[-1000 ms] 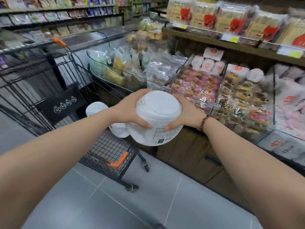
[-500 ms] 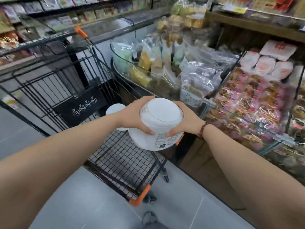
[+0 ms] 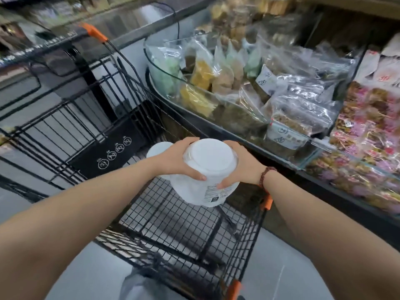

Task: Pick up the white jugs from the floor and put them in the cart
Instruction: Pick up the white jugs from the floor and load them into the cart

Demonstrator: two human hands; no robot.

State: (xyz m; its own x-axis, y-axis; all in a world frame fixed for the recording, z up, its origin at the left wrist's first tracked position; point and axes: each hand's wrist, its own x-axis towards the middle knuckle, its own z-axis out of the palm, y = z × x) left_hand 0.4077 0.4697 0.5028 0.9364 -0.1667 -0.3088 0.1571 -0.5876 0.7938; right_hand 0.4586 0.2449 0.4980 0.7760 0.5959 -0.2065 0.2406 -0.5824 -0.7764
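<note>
Hands grip a white jug (image 3: 208, 173) from both sides over the cart (image 3: 173, 226). The left hand (image 3: 173, 161) wraps the jug's left shoulder, its fingers (image 3: 194, 175) curled down across the front just below the flat white lid. The right hand (image 3: 244, 167) closes on the opposite side, thumb pressed on the printed label at the front, and a dark beaded bracelet (image 3: 265, 175) circles that wrist. Both arms reach forward, nearly straight. The jug tilts a little, its lid turned up toward the camera and its base pointing down at the wire mesh bottom of the basket; I cannot tell whether the base touches the mesh. It sits toward the basket's right side, near an orange corner cap (image 3: 267, 202) on the rim. A second white jug (image 3: 157, 148) stands inside the cart just behind the left hand, partly hidden by the wrist, close to a black panel (image 3: 112, 153) printed with round white warning signs. An orange handle end (image 3: 93, 32) shows at the cart's far side. To the right of the cart, a curved glass bin (image 3: 164, 68) holds clear bags (image 3: 216, 76) of green, yellow and brown goods, and further right lie pink packets (image 3: 368, 137). Grey floor (image 3: 281, 267) shows below the cart's near edge.
</note>
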